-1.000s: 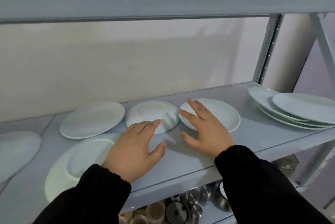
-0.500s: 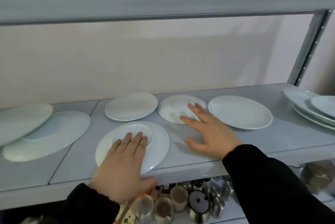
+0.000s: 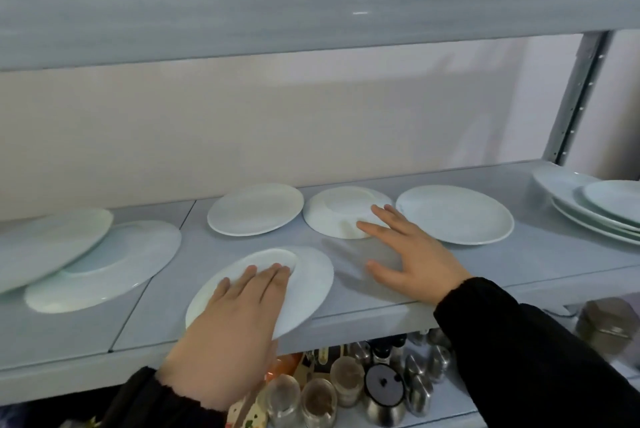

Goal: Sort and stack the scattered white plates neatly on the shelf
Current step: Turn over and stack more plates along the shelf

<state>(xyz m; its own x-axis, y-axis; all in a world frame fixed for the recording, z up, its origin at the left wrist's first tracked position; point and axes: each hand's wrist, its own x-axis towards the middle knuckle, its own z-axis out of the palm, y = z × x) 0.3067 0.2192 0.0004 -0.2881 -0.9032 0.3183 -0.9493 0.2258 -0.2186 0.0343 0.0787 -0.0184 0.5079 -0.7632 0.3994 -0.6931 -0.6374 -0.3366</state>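
I see the sorting is hardly begun. My left hand (image 3: pixel 239 310) lies flat, fingers spread, on the front plate (image 3: pixel 304 289), which overhangs the shelf (image 3: pixel 519 254) edge. My right hand (image 3: pixel 408 254), open, touches the upturned plate (image 3: pixel 339 209). Three plates are loose, two overlap at left; only the right pile (image 3: pixel 588 206) looks stacked.

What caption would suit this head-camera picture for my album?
Left hand flat on an upturned plate at the shelf edge; right hand fingers touching another upturned plate.
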